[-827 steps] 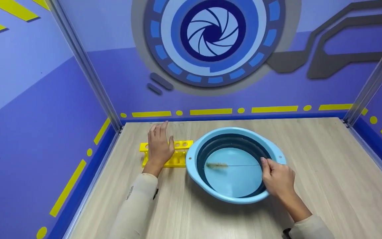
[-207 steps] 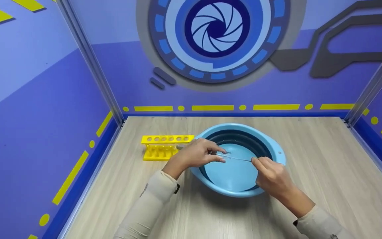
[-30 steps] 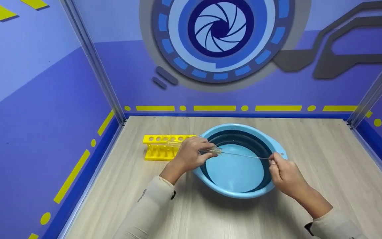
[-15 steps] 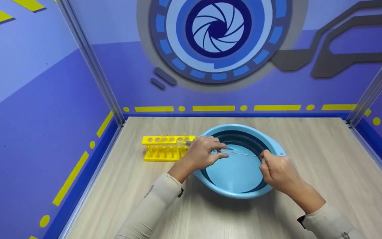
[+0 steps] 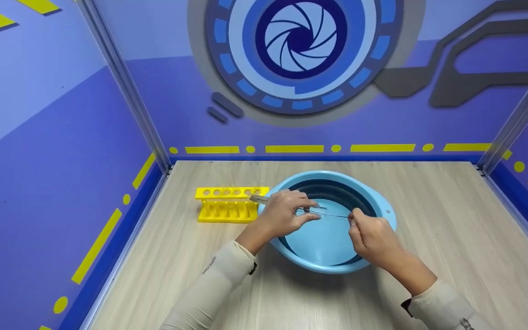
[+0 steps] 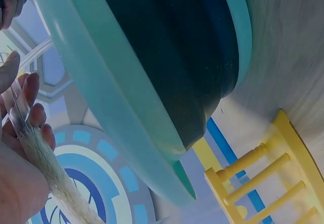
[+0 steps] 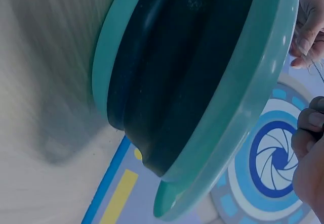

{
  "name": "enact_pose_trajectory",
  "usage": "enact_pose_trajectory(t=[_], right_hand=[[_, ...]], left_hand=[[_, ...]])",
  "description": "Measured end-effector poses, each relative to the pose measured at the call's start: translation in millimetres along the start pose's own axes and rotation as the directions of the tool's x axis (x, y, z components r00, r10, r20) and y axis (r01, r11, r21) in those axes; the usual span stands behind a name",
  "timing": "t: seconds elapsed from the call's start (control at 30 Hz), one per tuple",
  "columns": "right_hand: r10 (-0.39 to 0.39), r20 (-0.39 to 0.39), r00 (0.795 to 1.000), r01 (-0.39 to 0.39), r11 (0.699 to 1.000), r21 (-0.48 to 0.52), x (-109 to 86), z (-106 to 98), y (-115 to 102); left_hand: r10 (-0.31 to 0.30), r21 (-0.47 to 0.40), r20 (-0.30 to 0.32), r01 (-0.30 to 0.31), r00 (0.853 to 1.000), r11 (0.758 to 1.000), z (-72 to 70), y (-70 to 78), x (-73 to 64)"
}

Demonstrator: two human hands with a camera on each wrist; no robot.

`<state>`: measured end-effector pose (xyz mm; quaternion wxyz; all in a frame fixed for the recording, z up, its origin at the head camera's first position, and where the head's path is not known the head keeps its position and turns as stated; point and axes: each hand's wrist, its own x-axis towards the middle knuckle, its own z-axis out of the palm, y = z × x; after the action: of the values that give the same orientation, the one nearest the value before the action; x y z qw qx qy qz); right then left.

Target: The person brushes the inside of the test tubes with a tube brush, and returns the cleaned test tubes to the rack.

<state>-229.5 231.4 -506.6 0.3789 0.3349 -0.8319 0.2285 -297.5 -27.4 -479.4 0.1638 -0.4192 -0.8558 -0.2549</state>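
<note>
Over the blue basin (image 5: 323, 269), my left hand (image 5: 282, 213) grips a clear glass test tube (image 5: 317, 210) lying nearly level, its mouth toward the right. A test tube brush is inside it; the left wrist view shows the pale bristles (image 6: 53, 176) filling the tube's far end beyond the palm. My right hand (image 5: 376, 240) pinches the brush's thin wire handle (image 5: 337, 215) close to the tube's mouth, with the fingers curled. In the right wrist view, a short length of twisted wire (image 7: 317, 70) spans the gap between the two hands.
A yellow test tube rack (image 5: 227, 197) stands left of the basin, close to its handle, on the wooden table (image 5: 447, 238). The bowl-shaped basin has dark folding sides. Blue printed panels (image 5: 255, 133) enclose the table at the back and sides.
Long ago the left hand was at the rack and the brush over the basin. Within the last second the right hand has moved left, sliding the brush from the tube's mouth deep inside.
</note>
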Motion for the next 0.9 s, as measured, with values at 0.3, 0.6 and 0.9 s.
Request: enact_pose_trajectory(t=[0.3,0.6,0.9], right_hand=[[0.200,0.131,0.971,-0.216,0.968,0.124,3.2,-1.7,-13.6],[0.168,0.235,0.957,-0.206,0.967,0.150,2.4,-12.0,-10.9],[0.080,0.230,0.970,-0.088,0.996,0.024,3.5,-9.9,-6.2]], left_hand=[[-0.029,0.008,-0.026,0.030,0.999,1.000,5.4,2.0,-5.4],[-0.015,0.025,-0.043,0.016,0.999,1.000,5.4,0.2,-9.6],[0.070,0.123,-0.070,-0.061,0.995,0.991,0.7,-0.9,-15.0]])
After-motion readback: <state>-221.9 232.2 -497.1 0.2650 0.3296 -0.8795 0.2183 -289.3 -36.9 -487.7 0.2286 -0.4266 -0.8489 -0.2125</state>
